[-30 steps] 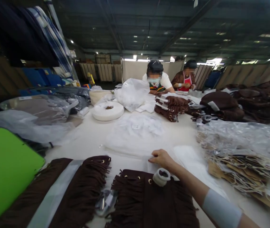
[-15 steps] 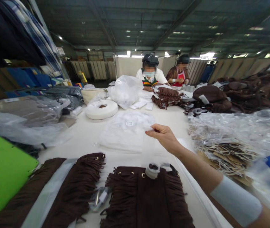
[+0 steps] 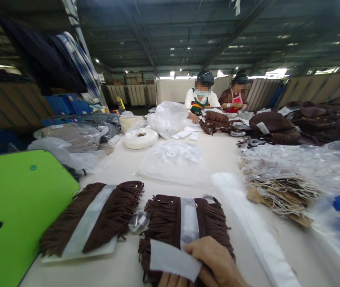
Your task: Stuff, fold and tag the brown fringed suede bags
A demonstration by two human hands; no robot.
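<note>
A dark brown fringed bag (image 3: 170, 227) lies in front of me, with a translucent white strip (image 3: 189, 219) running down its middle. Toward the bottom of the view, the strip's loose end slants to the left across the bag. My right hand (image 3: 217, 259) is closed on the strip near that end, over the bag's lower right part. Only a few fingers of my left hand (image 3: 174, 281) show at the bottom edge, pressed together against the strip's lower edge. To the left, a second brown fringed bag (image 3: 107, 223) has a similar strip across it.
A green board (image 3: 17, 207) stands at the left. Farther back are a white roll (image 3: 140, 138) and plastic bags (image 3: 171, 161). Flat white strips (image 3: 253, 227) and tags with cords (image 3: 286, 195) are on the right. Two people (image 3: 201, 97) work across the table.
My right hand has come down from above the plastic bags to the near brown bag. The small roll on that bag is now a strip laid along it. My left fingers have appeared.
</note>
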